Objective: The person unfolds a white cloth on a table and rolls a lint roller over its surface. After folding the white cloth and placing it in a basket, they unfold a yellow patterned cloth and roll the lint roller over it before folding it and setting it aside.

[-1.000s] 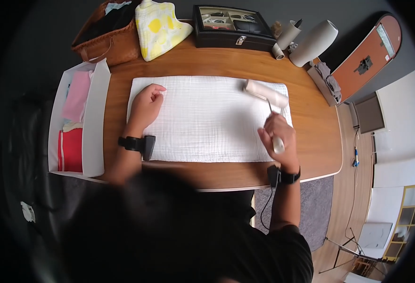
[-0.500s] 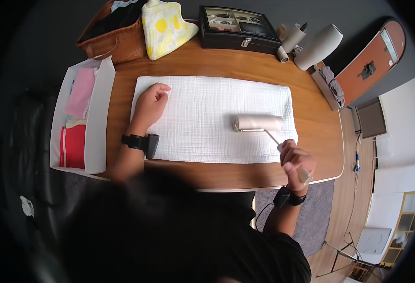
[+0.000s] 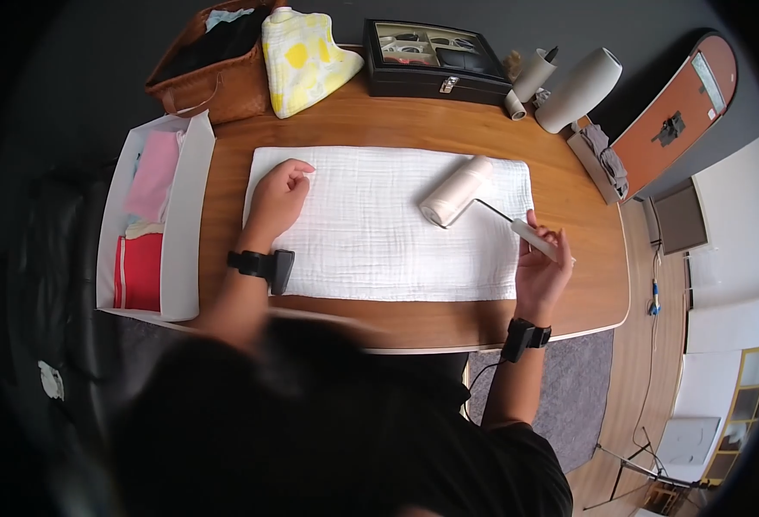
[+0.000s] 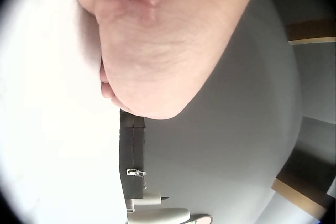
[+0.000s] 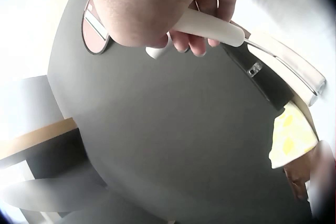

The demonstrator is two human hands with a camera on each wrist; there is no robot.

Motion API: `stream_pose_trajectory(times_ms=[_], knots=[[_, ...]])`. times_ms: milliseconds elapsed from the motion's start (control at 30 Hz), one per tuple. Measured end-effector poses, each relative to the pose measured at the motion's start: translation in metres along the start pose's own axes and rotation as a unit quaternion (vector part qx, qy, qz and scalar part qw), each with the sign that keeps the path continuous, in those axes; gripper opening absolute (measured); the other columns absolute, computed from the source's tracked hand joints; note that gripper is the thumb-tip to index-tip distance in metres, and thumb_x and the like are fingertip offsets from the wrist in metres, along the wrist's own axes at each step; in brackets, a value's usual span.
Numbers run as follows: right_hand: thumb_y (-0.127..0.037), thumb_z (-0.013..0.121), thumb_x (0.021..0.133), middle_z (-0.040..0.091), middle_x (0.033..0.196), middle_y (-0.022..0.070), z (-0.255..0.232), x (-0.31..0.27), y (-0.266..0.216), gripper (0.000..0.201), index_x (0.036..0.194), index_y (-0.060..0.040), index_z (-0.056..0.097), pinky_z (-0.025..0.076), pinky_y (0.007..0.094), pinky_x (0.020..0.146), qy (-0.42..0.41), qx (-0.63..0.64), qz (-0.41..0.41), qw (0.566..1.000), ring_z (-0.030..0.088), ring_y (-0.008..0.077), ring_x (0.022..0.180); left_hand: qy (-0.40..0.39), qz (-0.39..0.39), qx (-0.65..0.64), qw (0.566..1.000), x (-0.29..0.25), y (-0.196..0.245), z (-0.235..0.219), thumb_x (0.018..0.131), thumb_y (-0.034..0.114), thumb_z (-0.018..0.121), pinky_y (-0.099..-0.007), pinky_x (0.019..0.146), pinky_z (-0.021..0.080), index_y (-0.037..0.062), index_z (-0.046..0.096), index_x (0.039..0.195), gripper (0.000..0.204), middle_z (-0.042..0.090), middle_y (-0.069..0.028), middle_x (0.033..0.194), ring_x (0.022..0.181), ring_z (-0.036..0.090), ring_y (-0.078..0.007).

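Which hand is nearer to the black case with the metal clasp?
The right hand looks farther; the left hand is nearer, on the white cloth toward the case, while the right grips the lint roller's handle lower down.

The pale cylindrical lint roller with a bent metal rod (image 3: 457,191) slants over the white crinkled rectangular cloth's (image 3: 353,233) right part, its white handle in the right hand (image 3: 543,274).

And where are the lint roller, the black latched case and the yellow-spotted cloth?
Lint roller (image 3: 457,191): head view, middle of its roll.
Black latched case (image 3: 431,85): head view, front wall near the latch.
Yellow-spotted cloth (image 3: 303,71): head view, around its middle.
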State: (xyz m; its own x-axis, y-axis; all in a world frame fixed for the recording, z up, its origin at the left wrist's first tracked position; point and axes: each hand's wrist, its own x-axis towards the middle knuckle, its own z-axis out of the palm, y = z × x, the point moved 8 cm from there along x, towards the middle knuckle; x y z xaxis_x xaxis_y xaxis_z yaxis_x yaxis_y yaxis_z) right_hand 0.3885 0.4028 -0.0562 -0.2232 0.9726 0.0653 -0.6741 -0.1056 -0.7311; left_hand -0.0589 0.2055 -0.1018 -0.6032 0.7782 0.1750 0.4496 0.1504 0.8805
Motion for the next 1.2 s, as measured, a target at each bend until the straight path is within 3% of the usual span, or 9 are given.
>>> stream_pose_trajectory(times_ms=[267, 300, 467, 633, 700, 900, 1033, 1067, 1200], knots=[[-0.022, 0.055, 0.110, 0.066, 0.090, 0.0088, 0.055, -0.015, 0.047, 0.031, 0.083, -0.0066, 0.058, 0.047, 0.0486, 0.113, -0.072, -0.016, 0.116, 0.990, 0.068, 0.0356, 0.124, 0.002, 0.009, -0.003, 1.000, 0.001, -0.003, -0.002, 0.098, 0.004, 0.063, -0.0287, 0.071, 0.052, 0.0028, 0.072, 0.115, 0.020, 0.067, -0.0031, 0.086, 0.075, 0.062, -0.0126], [-0.020, 0.054, 0.108, 0.062, 0.087, 0.0088, 0.067, -0.020, 0.048, 0.029, 0.082, -0.0067, 0.055, 0.046, 0.0470, 0.110, -0.068, -0.027, 0.106, 0.992, 0.069, 0.0338, 0.114, 0.003, 0.012, -0.001, 1.000, 0.001, -0.002, -0.002, 0.098, 0.004, 0.063, -0.0288, 0.071, 0.052, 0.0027, 0.072, 0.115, 0.020, 0.067, -0.0032, 0.086, 0.075, 0.062, -0.0127], [-0.019, 0.054, 0.106, 0.058, 0.082, 0.0102, 0.072, -0.018, 0.044, 0.030, 0.080, -0.0054, 0.054, 0.049, 0.0469, 0.101, -0.118, -0.126, 0.034, 0.984, 0.066, 0.0322, 0.098, 0.006, 0.013, 0.008, 1.000, 0.001, -0.004, -0.002, 0.098, 0.004, 0.063, -0.0288, 0.071, 0.052, 0.0025, 0.072, 0.115, 0.019, 0.067, -0.0033, 0.086, 0.075, 0.061, -0.0129], [-0.021, 0.056, 0.105, 0.055, 0.073, 0.0099, 0.027, 0.019, -0.015, 0.033, 0.076, -0.0048, 0.056, 0.055, 0.0492, 0.089, -0.139, -0.159, -0.042, 0.976, 0.065, 0.0318, 0.083, 0.000, 0.005, 0.000, 1.000, 0.001, -0.005, -0.002, 0.098, 0.005, 0.063, -0.0288, 0.072, 0.053, 0.0027, 0.073, 0.116, 0.020, 0.067, -0.0034, 0.086, 0.076, 0.062, -0.0132], [-0.023, 0.057, 0.106, 0.048, 0.070, 0.0060, -0.009, 0.036, -0.042, 0.035, 0.075, -0.0082, 0.051, 0.054, 0.0477, 0.083, -0.053, -0.121, -0.045, 0.990, 0.059, 0.0280, 0.076, -0.001, 0.005, -0.001, 1.000, 0.001, -0.004, -0.002, 0.098, 0.005, 0.063, -0.0288, 0.073, 0.053, 0.0028, 0.073, 0.116, 0.021, 0.067, -0.0035, 0.087, 0.077, 0.062, -0.0134], [-0.024, 0.058, 0.106, 0.048, 0.078, 0.0044, -0.076, 0.053, -0.079, 0.026, 0.086, -0.0080, 0.053, 0.053, 0.0467, 0.086, 0.019, -0.097, -0.058, 0.993, 0.054, 0.0213, 0.076, 0.006, 0.000, 0.001, 1.000, 0.000, -0.002, -0.003, 0.098, 0.006, 0.063, -0.0291, 0.073, 0.053, 0.0028, 0.073, 0.116, 0.021, 0.068, -0.0039, 0.087, 0.077, 0.063, -0.0137], [-0.021, 0.058, 0.106, 0.051, 0.078, 0.0034, -0.056, 0.041, -0.036, 0.024, 0.087, -0.0073, 0.055, 0.053, 0.0465, 0.093, 0.068, -0.085, -0.029, 0.994, 0.056, 0.0200, 0.079, 0.003, 0.006, 0.009, 1.000, 0.000, -0.001, -0.003, 0.098, 0.006, 0.064, -0.0296, 0.072, 0.053, 0.0028, 0.073, 0.115, 0.020, 0.069, -0.0038, 0.087, 0.077, 0.063, -0.0137], [-0.021, 0.058, 0.107, 0.053, 0.078, 0.0049, -0.041, 0.043, -0.020, 0.026, 0.084, -0.0079, 0.054, 0.053, 0.0484, 0.094, -0.001, -0.092, -0.005, 0.996, 0.057, 0.0214, 0.080, 0.002, 0.010, 0.012, 1.000, 0.001, -0.001, -0.003, 0.098, 0.006, 0.064, -0.0297, 0.072, 0.053, 0.0028, 0.073, 0.115, 0.020, 0.068, -0.0037, 0.087, 0.076, 0.063, -0.0137], [-0.021, 0.056, 0.105, 0.062, 0.080, 0.0110, 0.037, 0.041, 0.040, 0.029, 0.080, -0.0061, 0.056, 0.056, 0.0537, 0.099, -0.099, -0.126, 0.056, 0.986, 0.065, 0.0282, 0.084, 0.000, 0.009, 0.007, 1.000, 0.003, -0.006, -0.002, 0.098, 0.006, 0.063, -0.0299, 0.072, 0.053, 0.0026, 0.073, 0.115, 0.020, 0.068, -0.0034, 0.087, 0.076, 0.063, -0.0137]])
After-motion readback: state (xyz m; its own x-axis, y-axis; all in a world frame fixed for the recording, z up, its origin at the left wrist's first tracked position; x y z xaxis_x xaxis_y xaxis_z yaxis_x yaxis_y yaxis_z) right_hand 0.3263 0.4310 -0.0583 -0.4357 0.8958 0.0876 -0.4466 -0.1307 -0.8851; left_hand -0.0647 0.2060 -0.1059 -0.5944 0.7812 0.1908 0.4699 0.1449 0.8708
